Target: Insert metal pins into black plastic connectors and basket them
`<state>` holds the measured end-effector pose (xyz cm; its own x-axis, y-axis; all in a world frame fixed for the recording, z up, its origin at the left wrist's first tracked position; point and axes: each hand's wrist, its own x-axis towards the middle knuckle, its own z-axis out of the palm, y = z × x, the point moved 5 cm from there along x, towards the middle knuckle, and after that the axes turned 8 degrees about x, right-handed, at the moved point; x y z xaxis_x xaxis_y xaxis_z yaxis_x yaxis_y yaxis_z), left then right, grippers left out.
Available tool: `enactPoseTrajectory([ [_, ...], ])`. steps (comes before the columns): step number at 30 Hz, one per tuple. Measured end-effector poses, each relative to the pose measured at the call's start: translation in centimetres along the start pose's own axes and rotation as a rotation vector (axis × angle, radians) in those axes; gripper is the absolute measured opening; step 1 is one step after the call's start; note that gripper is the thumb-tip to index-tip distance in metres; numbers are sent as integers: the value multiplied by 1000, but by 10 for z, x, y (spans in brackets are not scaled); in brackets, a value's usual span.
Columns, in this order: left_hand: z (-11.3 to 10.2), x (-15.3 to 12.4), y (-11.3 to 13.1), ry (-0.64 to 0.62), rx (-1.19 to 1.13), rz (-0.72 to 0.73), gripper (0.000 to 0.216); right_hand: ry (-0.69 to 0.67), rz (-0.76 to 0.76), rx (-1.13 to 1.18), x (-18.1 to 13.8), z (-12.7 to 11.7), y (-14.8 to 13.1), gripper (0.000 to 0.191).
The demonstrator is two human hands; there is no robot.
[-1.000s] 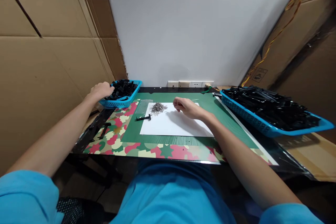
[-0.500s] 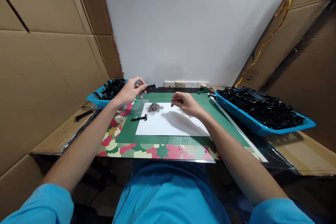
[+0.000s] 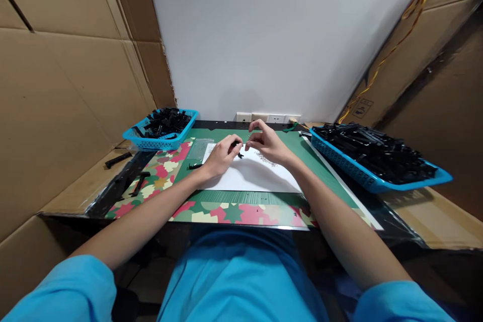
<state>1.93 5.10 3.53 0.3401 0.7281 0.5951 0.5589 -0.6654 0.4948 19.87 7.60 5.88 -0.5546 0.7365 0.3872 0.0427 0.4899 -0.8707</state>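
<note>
My left hand [image 3: 222, 154] hovers over the white paper sheet [image 3: 260, 178], its fingers pinched on a small black plastic part [image 3: 237, 146]. My right hand [image 3: 266, 142] sits just to the right of it, fingertips pinched together and almost touching the left hand's; what it holds is too small to make out. A few small metal bits [image 3: 266, 160] lie on the paper under my right hand. The pile of them is hidden behind my left hand. Another black part [image 3: 195, 165] lies at the paper's left edge.
A small blue basket of black parts [image 3: 163, 126] stands at the back left; a large blue tray of black parts [image 3: 377, 158] fills the right. A green mat [image 3: 302, 148] lies on a camouflage sheet [image 3: 166, 168]. Loose black pieces [image 3: 117, 160] lie left. Cardboard walls enclose both sides.
My left hand left the small basket with a black part and came right, over the paper, to meet my right hand. The right hand lifted slightly.
</note>
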Motion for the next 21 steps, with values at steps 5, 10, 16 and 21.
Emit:
enactPoseTrajectory([
  [5, 5, -3, 1, -55, 38, 16, 26, -34, -16, 16, -1, 4, -5, 33],
  [10, 4, -3, 1, -26, 31, -2, 29, -22, 10, -23, -1, 6, -3, 32],
  [16, 4, -2, -1, -27, -42, -9, 24, -41, -8, -41, 0, 9, -1, 30],
  [21, 0, -2, -3, 68, -6, -6, 26, 99, -49, -177, 4, 1, -3, 30],
])
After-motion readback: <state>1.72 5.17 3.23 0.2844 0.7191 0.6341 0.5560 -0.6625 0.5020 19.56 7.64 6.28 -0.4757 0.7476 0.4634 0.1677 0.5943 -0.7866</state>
